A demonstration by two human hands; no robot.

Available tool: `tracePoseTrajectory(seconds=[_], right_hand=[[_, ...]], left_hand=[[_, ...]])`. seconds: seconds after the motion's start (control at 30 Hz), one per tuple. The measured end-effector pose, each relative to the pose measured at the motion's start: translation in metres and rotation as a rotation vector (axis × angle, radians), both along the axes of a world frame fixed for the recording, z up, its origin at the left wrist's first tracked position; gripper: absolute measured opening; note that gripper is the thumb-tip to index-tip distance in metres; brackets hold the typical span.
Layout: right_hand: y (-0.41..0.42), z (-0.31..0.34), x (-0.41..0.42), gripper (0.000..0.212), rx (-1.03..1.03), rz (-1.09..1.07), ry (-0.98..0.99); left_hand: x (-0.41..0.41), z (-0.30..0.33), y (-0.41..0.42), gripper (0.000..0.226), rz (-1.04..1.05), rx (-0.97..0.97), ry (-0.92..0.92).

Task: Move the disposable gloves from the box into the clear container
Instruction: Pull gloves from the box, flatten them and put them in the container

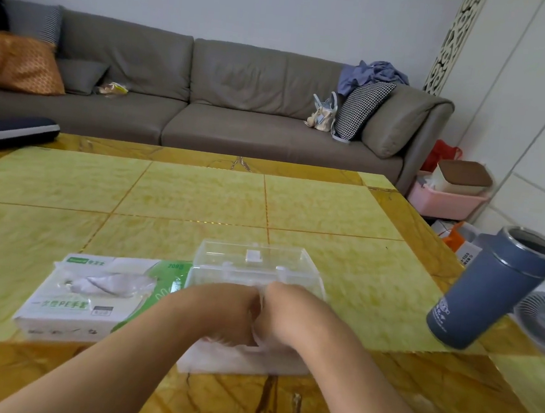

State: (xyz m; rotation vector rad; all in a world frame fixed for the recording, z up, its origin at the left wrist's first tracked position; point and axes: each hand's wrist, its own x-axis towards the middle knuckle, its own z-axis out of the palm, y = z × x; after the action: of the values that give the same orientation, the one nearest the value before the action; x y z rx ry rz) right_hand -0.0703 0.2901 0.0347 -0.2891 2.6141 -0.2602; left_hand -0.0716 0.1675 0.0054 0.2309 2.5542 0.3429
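Both hands meet over the open clear container (258,271) — left hand (227,312) and right hand (282,314) knuckle to knuckle, fingers curled down onto crumpled gloves (253,339) inside it. Whether they pinch the film, I cannot tell. The box (89,298) lies touching the container's left side — a glove (114,282) poking from its slot.

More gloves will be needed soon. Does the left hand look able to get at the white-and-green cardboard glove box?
Probably yes: the white-and-green cardboard glove box lies just beside the left hand, nothing between them.

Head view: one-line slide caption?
Both hands press gloves into the clear container, beside the glove box.
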Motion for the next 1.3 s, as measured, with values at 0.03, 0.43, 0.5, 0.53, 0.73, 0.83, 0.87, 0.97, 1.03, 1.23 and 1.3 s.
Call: tracePoseTrajectory(seconds=[0.03,0.43,0.5,0.53,0.73,0.83,0.87,0.97,1.03,1.23,1.3], right_hand=[[0.0,-0.003,-0.004,0.024,0.039,0.006,-0.026],[-0.006,-0.019,-0.025,0.068,0.227,0.164,-0.23],[-0.006,-0.019,-0.026,0.063,0.237,0.178,-0.229],[-0.006,-0.019,-0.026,0.06,0.244,0.179,-0.225],[-0.002,-0.005,-0.016,0.045,0.196,0.258,-0.214],[0.0,-0.003,-0.014,0.036,0.204,0.245,-0.187],[0.001,-0.006,-0.015,0.034,0.215,0.243,-0.177],[-0.001,-0.012,-0.017,0.017,0.227,0.206,-0.127],[-0.002,-0.01,-0.016,0.023,0.232,0.174,-0.102],[-0.002,0.003,0.001,0.027,0.172,0.102,0.132],[-0.01,0.008,0.008,0.028,0.167,0.05,0.212]], left_hand=[[0.0,0.0,-0.001,0.033,0.021,0.015,-0.008],[0.008,0.008,-0.007,0.028,-0.006,-0.004,0.099],[0.008,0.008,-0.007,0.028,0.023,-0.013,0.1],[0.007,0.007,-0.006,0.029,0.029,-0.03,0.071],[0.002,0.019,0.006,0.021,-0.026,-0.069,-0.159],[0.007,0.029,0.011,0.037,-0.099,-0.131,-0.167],[0.009,0.032,0.011,0.036,-0.122,-0.136,-0.159],[0.014,0.039,0.007,0.036,-0.154,-0.08,-0.125],[0.02,0.044,0.002,0.036,-0.175,-0.063,-0.074],[0.05,0.047,-0.034,0.039,0.065,0.265,0.329],[0.058,0.043,-0.062,0.026,0.212,0.378,0.573]])
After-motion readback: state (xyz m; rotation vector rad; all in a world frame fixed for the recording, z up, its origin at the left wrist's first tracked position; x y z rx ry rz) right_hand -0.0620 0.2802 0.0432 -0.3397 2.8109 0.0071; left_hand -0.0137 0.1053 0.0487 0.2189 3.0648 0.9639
